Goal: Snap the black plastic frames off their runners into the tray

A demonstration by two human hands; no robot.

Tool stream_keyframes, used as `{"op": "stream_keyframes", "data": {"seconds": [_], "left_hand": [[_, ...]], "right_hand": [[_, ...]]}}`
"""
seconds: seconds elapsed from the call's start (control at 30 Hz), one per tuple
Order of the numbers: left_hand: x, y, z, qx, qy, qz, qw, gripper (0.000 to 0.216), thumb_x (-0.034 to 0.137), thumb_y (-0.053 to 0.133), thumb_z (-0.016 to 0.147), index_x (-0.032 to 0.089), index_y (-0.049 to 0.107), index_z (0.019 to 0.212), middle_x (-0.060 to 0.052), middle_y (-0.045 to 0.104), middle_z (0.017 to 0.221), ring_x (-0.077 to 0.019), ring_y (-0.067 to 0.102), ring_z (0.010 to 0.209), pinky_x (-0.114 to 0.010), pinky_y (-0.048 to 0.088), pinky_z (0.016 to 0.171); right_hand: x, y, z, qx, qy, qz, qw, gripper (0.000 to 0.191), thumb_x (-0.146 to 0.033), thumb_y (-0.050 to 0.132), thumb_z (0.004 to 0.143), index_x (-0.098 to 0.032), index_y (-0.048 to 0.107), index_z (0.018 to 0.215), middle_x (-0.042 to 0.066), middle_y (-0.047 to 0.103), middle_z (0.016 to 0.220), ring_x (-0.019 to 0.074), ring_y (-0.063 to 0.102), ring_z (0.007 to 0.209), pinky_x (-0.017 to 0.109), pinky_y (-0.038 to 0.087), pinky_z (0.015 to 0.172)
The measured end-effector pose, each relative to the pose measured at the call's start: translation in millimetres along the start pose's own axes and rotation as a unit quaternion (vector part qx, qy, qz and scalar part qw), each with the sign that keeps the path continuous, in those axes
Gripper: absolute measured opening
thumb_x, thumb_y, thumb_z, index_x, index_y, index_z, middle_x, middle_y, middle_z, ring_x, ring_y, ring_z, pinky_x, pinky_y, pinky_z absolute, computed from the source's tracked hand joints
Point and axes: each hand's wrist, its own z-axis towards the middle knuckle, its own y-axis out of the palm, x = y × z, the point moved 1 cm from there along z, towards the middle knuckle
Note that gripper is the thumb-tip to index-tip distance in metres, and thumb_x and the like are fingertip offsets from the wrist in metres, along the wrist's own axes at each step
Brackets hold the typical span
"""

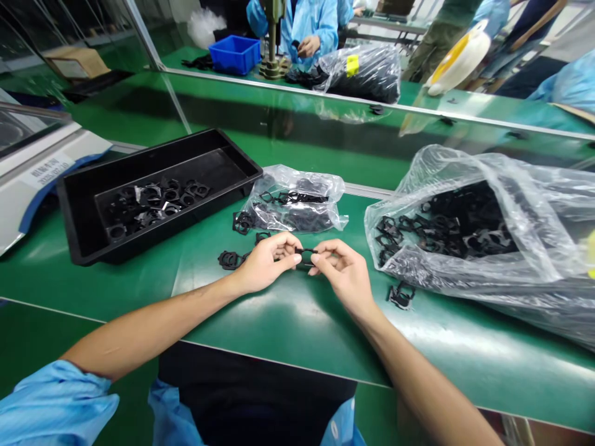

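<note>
Between my two hands, just above the green table, is a small black plastic frame-like part [307, 256]. The fingertips of my left hand [270, 261] pinch its left end. My right hand [343, 270] grips its right end between thumb and fingers. Beside my left hand lie several loose black parts [229, 259] on the table. Behind my hands is a small clear bag [297, 201] with black parts inside. To the right, a large open clear bag [465, 229] holds many similar parts, and a loose black piece [401, 297] lies in front of it.
A black tray [223, 179] with black parts stands at the left, beside a white device [41, 167]. Beyond the metal rail are a blue bin [235, 54], a press-like column [273, 43], another filled bag [362, 71] and a co-worker in blue sleeves [320, 25].
</note>
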Motion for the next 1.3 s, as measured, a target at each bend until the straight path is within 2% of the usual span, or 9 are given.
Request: {"op": "stream_keyframes", "data": {"seconds": [0.13, 0.3, 0.5, 0.67, 0.83, 1.2, 1.3], "left_hand": [[-3.0, 0.7, -0.6, 0.024, 0.009, 0.026, 0.999, 0.013, 0.025, 0.068, 0.079, 0.016, 0.063, 0.087, 0.002, 0.06, 0.074, -0.0107, 0.058, 0.07, -0.024, 0.048, 0.069], [-2.4, 0.0, -0.9, 0.003, 0.011, 0.026, 1.0, 0.016, 0.024, 0.067, 0.079, 0.016, 0.067, 0.093, 0.003, 0.057, 0.07, -0.0108, 0.056, 0.067, -0.024, 0.048, 0.067], [-1.4, -1.4, 1.1, -0.008, 0.014, 0.002, 1.0, 0.014, 0.025, 0.07, 0.078, 0.016, 0.067, 0.089, 0.002, 0.062, 0.072, -0.0105, 0.057, 0.067, -0.024, 0.049, 0.067], [-2.7, -3.9, 3.9, 0.011, -0.031, -0.052, 0.998, 0.023, 0.028, 0.077, 0.075, 0.014, 0.067, 0.091, 0.001, 0.064, 0.069, -0.0113, 0.063, 0.065, -0.025, 0.053, 0.069], [-3.2, -4.8, 5.2, 0.035, -0.062, -0.092, 0.993, 0.029, 0.033, 0.079, 0.075, 0.013, 0.068, 0.092, -0.002, 0.07, 0.073, -0.0136, 0.068, 0.066, -0.028, 0.058, 0.072], [-4.4, -4.8, 4.8, 0.036, -0.053, -0.086, 0.994, 0.031, 0.036, 0.081, 0.076, 0.013, 0.068, 0.091, -0.001, 0.069, 0.071, -0.0134, 0.068, 0.065, -0.028, 0.059, 0.069], [-5.0, -5.2, 4.7, 0.04, -0.044, -0.082, 0.995, 0.029, 0.035, 0.081, 0.076, 0.014, 0.068, 0.09, -0.001, 0.069, 0.072, -0.013, 0.068, 0.066, -0.028, 0.059, 0.07]], "right_hand": [[4.3, -1.1, 2.6, -0.005, 0.02, -0.003, 1.0, 0.037, -0.046, 0.086, 0.068, -0.019, 0.067, 0.085, -0.001, 0.064, 0.073, 0.0126, 0.061, 0.064, 0.027, 0.053, 0.066], [2.1, -0.7, 2.8, -0.021, 0.054, 0.036, 0.998, 0.035, -0.044, 0.089, 0.065, -0.018, 0.07, 0.082, -0.001, 0.065, 0.07, 0.0115, 0.059, 0.062, 0.028, 0.053, 0.066], [0.6, -1.5, 4.2, -0.017, 0.083, 0.073, 0.994, 0.033, -0.039, 0.092, 0.059, -0.018, 0.073, 0.074, -0.001, 0.067, 0.071, 0.0105, 0.059, 0.061, 0.028, 0.054, 0.066], [-2.1, -2.8, 4.1, 0.001, 0.116, 0.118, 0.986, 0.035, -0.037, 0.091, 0.062, -0.019, 0.076, 0.088, 0.0, 0.071, 0.075, 0.0123, 0.067, 0.065, 0.027, 0.057, 0.067], [-4.3, -3.4, 3.9, -0.006, 0.134, 0.138, 0.981, 0.029, -0.038, 0.09, 0.065, -0.018, 0.074, 0.079, 0.0, 0.072, 0.073, 0.0124, 0.069, 0.065, 0.024, 0.057, 0.066], [-3.8, -2.2, 2.9, -0.014, 0.143, 0.124, 0.982, 0.031, -0.041, 0.089, 0.065, -0.018, 0.074, 0.079, 0.001, 0.073, 0.068, 0.0121, 0.067, 0.058, 0.025, 0.057, 0.061], [-3.5, -2.6, 3.0, 0.002, 0.126, 0.101, 0.987, 0.032, -0.041, 0.089, 0.064, -0.018, 0.074, 0.08, -0.001, 0.068, 0.059, 0.0116, 0.063, 0.051, 0.025, 0.054, 0.055]]}}
